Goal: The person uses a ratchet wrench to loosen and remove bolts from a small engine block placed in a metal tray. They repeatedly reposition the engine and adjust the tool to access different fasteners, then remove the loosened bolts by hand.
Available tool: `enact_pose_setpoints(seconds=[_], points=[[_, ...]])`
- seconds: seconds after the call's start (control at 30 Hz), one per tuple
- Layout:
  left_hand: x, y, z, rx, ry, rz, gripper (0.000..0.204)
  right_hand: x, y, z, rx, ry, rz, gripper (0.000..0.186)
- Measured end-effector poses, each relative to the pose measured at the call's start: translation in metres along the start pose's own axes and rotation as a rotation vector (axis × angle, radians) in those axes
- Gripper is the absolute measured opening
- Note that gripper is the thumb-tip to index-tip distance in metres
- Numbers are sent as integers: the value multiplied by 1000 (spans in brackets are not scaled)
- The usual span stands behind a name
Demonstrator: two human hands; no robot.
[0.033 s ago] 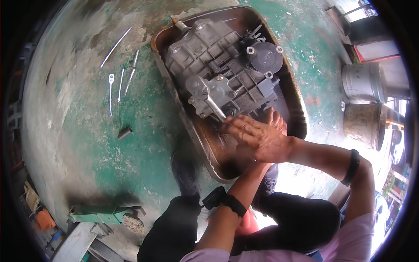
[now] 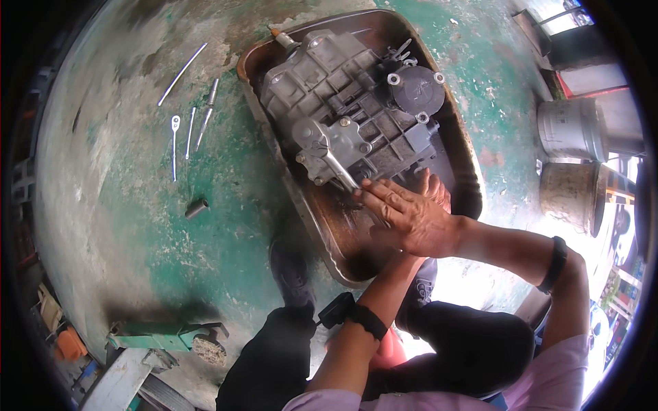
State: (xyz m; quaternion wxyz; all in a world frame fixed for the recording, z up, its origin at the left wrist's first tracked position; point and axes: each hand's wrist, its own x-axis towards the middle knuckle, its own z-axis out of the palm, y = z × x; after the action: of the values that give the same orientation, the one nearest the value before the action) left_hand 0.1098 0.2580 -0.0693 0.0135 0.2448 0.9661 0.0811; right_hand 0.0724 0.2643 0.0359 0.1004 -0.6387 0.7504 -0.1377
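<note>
A grey cast-metal gearbox casing (image 2: 301, 89) lies in a rusty brown rectangular tray (image 2: 312, 226). It carries a round dark cover (image 2: 418, 90) and a smaller bolted cover (image 2: 353, 140). A shiny metal bar (image 2: 337, 170) slants from that smaller cover toward my right hand (image 2: 415, 222). The fingertips of this hand rest at the bar's near end, fingers stretched out. Under and beyond it is my left hand (image 2: 436, 190), mostly covered, with a few straight fingers showing by the casing's near right corner. My forearms cross in front of the tray.
Left of the tray, a ratchet (image 2: 175, 140), a curved rod (image 2: 181, 74), slim metal tools (image 2: 207, 113) and a dark socket (image 2: 197, 208) lie on the worn green floor. A wheeled green metal frame (image 2: 161, 337) stands lower left. Buckets (image 2: 569, 129) line the right.
My right fingers have shifted slightly at the near end of the metal bar. The left hand, casing and tools look the same.
</note>
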Motion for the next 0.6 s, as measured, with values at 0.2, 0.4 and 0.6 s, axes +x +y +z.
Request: enact_pose_setpoints(seconds=[0.2,0.4,0.6], points=[[-2,-5,-15,8,9,-8,37,-18,-19,10,245,82,436,31],[-7,-7,-20,19,34,8,35,-16,-21,19,402,100,484,30],[4,2,10,38,306,-106,25,49,-11,34,695,96,592,30]])
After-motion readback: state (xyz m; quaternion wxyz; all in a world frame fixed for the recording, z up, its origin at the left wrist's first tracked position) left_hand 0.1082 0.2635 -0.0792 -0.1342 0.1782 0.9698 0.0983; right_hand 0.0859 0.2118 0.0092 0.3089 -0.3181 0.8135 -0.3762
